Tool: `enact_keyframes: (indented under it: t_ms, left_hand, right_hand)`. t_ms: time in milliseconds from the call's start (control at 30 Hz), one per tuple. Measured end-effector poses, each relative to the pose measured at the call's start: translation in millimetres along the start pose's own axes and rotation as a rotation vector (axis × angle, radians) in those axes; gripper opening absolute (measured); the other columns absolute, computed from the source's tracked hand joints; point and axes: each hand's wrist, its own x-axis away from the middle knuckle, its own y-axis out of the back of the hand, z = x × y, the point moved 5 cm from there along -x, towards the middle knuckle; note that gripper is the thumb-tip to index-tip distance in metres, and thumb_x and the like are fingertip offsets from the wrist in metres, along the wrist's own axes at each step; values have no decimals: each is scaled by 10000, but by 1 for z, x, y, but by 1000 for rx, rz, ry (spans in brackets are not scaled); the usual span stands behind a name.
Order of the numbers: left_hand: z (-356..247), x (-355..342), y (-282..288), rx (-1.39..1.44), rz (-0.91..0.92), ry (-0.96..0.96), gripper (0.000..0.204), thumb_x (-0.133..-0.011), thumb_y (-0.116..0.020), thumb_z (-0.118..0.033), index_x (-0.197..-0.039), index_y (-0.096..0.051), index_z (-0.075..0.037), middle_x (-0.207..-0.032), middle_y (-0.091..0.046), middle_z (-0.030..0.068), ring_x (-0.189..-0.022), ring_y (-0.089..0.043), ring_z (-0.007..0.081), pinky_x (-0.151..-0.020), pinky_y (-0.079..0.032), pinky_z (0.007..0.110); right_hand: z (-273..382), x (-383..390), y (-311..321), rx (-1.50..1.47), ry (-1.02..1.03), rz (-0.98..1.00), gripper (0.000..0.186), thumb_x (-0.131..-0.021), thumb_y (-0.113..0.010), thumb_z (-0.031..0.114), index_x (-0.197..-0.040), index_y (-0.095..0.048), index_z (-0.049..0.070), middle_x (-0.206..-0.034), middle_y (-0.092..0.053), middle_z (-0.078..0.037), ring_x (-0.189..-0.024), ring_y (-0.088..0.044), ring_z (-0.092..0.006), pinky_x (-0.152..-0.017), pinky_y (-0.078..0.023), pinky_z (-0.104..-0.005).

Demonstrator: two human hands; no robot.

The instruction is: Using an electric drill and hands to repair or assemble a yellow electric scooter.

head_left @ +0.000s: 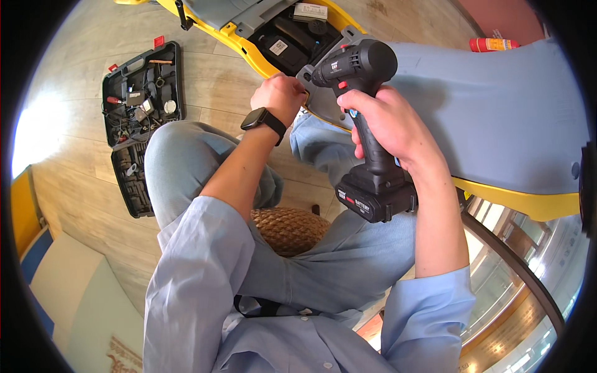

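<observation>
My right hand [398, 124] grips the handle of a black cordless drill [364, 68], its thumb beside a red button. A battery pack sits at the drill's base, and its chuck points left toward my left hand [278, 97]. That hand, with a black watch on its wrist, is curled closed at the edge of a large yellow-and-grey plastic body [497, 118]. Its fingertips are partly hidden, so what they hold does not show. Just beyond both hands, a recess [264, 50] in the body contains black parts and a small pale box [311, 11].
An open dark tool case [180, 74] with assorted tools and cables lies on the wood floor to the left. Between my knees is a woven stool [289, 230]. A red cylinder [493, 45] lies at the far right. Glass and a dark frame [516, 267] stand at lower right.
</observation>
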Motion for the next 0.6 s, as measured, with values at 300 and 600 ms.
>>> enact_keyframes:
  t_ms: [300,600]
  left_hand:
    - [-14,-1,-3,-169,-4,39,128,-790,-675,-230,-867,-710,-134,-900,-698,82,-831,-692,280,-719,-553,413]
    - [-30,4,-13,-498,-1,-221,155,-874,-564,-153,-954,-627,-36,-933,-628,139,-790,-699,317,-646,-570,415]
  right_hand:
    - [1,1,-1,57,-17,-17,321,-826,-613,310,-758,-602,-4,-596,-596,-87,-487,-599,-168,-502,-498,-322]
    - [-1,1,-1,59,-27,-21,312,-831,-611,305,-786,-603,-3,-595,-593,-82,-482,-594,-162,-489,-492,-316]
